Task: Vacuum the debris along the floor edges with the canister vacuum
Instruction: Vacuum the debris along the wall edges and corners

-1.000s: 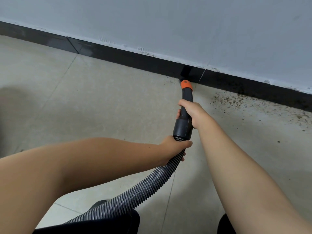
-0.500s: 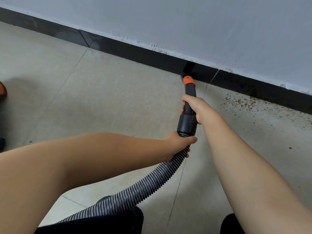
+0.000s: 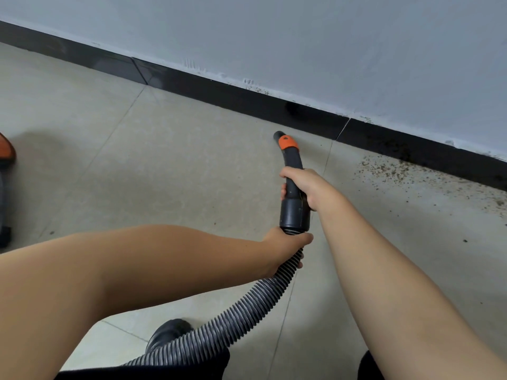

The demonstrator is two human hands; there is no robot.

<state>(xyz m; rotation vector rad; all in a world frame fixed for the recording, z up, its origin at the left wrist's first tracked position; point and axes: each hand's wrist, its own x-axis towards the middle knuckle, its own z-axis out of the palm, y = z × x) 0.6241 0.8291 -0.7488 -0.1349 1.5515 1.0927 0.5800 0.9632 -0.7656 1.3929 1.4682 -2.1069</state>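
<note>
Head view: black nozzle [image 3: 291, 165] with orange collar, ribbed grey hose [image 3: 247, 305]. Right hand [image 3: 307, 185] fingers wrap the nozzle; left hand [image 3: 285, 246] fingers curl round the hose.

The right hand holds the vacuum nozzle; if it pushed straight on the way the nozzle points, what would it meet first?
Probably the black baseboard. The right hand aims the nozzle up and slightly left, over bare floor. The debris lies off to the right. Depth is hard to judge.

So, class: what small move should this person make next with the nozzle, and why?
Probably swing the nozzle right to the skirting, since the debris lies there untouched. The right hand grips the handle; the left hand holds the hose.
</note>
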